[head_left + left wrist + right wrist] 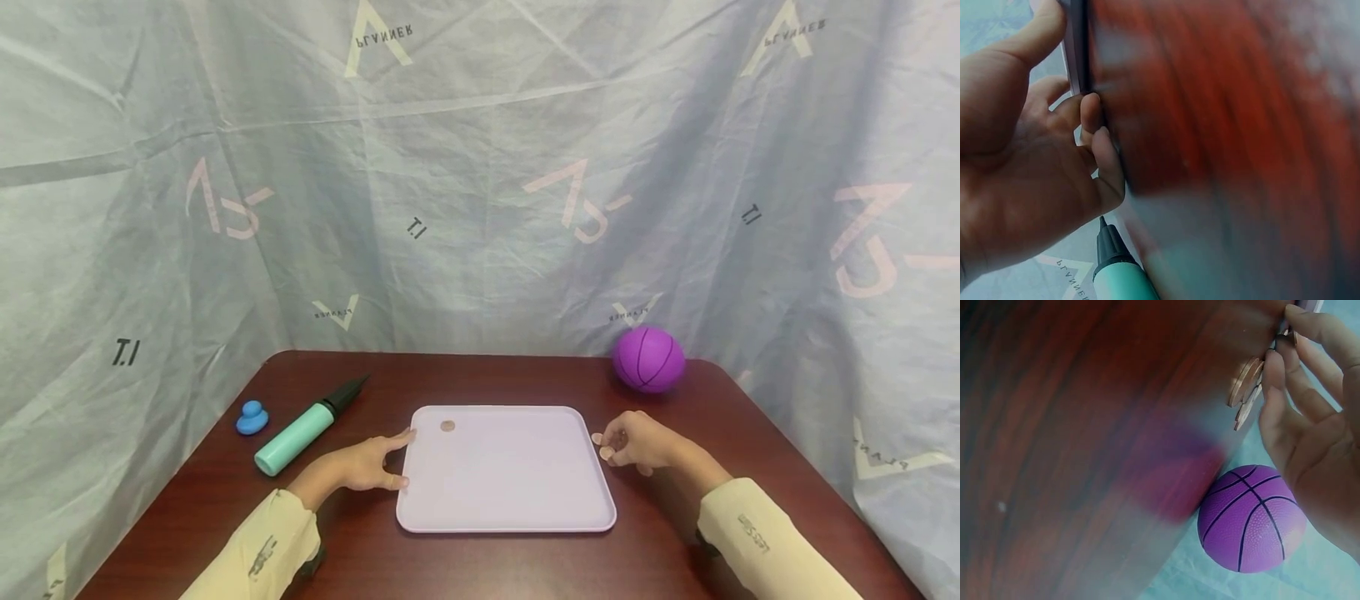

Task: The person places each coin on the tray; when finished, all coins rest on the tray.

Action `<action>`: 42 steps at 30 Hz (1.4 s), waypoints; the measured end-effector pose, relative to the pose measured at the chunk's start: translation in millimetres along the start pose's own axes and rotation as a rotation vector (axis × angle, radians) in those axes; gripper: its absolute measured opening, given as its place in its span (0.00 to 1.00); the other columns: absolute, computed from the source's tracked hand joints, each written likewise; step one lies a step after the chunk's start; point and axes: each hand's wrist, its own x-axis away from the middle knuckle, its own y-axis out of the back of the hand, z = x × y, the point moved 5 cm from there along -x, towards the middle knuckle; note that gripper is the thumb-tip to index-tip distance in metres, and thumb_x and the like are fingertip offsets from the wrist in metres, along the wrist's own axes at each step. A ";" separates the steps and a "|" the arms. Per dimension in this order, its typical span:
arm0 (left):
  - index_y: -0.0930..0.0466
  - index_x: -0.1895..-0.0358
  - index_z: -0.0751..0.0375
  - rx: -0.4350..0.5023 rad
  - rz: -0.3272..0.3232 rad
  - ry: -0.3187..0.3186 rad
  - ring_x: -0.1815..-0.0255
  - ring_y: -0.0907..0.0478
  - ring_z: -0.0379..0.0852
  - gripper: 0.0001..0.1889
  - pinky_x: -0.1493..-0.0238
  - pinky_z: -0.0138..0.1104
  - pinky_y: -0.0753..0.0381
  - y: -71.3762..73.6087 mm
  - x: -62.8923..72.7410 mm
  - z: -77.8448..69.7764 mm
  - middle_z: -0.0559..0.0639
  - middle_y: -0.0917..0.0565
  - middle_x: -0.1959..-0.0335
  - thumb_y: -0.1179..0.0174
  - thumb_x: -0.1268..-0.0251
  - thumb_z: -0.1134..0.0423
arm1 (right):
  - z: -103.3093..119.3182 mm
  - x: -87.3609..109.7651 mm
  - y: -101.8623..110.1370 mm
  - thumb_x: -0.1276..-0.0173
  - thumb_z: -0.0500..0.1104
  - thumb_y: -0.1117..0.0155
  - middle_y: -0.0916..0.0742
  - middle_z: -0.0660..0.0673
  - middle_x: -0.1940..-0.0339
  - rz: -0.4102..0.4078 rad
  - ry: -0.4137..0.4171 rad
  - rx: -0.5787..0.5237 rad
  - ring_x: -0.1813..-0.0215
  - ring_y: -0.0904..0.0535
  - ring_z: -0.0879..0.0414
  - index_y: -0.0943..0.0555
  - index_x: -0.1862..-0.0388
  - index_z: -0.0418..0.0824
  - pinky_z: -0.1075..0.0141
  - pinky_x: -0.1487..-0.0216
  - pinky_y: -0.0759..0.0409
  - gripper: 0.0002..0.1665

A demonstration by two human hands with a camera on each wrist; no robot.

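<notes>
A pale lilac tray (506, 475) lies on the table, with one round copper-coloured coin (447, 426) near its far left corner. My left hand (367, 462) rests against the tray's left rim, thumb and forefinger spread along it; the other fingers bend loosely in the left wrist view. Just beyond the right rim, my right hand (637, 442) has its fingers bent down, and a coin (1294, 339) appears pinched between thumb and fingertips, partly hidden. Several more coins (1246, 384) sit close beside those fingers on the table.
At the far right corner sits a purple ball (649, 359) with black lines. On the left lie a mint-green hand pump (296, 437) with a black nozzle and a blue rubber duck (252, 417). Grey printed cloth (480, 208) hangs behind the dark wooden table (495, 379).
</notes>
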 end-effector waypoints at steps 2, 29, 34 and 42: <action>0.44 0.23 0.64 0.000 -0.002 -0.003 0.28 0.36 0.64 0.46 0.32 0.56 0.37 -0.6 0.0 1.4 0.65 0.39 0.25 0.29 0.41 0.55 | 0.3 -1.5 0.2 0.40 0.40 0.27 0.16 0.52 0.77 -0.014 0.019 0.003 0.91 0.24 0.57 0.14 0.69 0.43 0.62 0.87 0.24 0.03; 0.42 0.24 0.66 0.013 -0.014 -0.003 0.24 0.44 0.64 0.45 0.30 0.56 0.41 -1.9 2.9 -0.9 0.65 0.43 0.23 0.28 0.41 0.57 | 48.9 -64.6 -15.1 0.39 0.46 0.27 0.16 0.60 0.76 -0.180 0.153 0.085 0.73 0.22 0.64 0.12 0.68 0.47 0.69 0.72 0.24 0.04; 0.41 0.25 0.69 -0.030 -0.029 -0.053 0.24 0.47 0.67 0.44 0.30 0.56 0.41 -1.9 2.6 -4.5 0.67 0.52 0.21 0.29 0.40 0.58 | 60.5 -76.7 -19.2 0.37 0.45 0.28 0.16 0.59 0.76 -0.180 0.140 0.079 0.72 0.22 0.64 0.12 0.68 0.46 0.69 0.69 0.23 0.04; 0.42 0.25 0.70 -0.066 -0.008 -0.065 0.25 0.45 0.66 0.44 0.30 0.57 0.42 0.8 -2.1 -8.3 0.65 0.49 0.21 0.30 0.40 0.57 | 80.2 -90.8 -25.7 0.41 0.48 0.27 0.13 0.59 0.70 -0.148 -0.054 0.174 0.62 0.19 0.61 0.12 0.68 0.49 0.57 0.60 0.20 0.06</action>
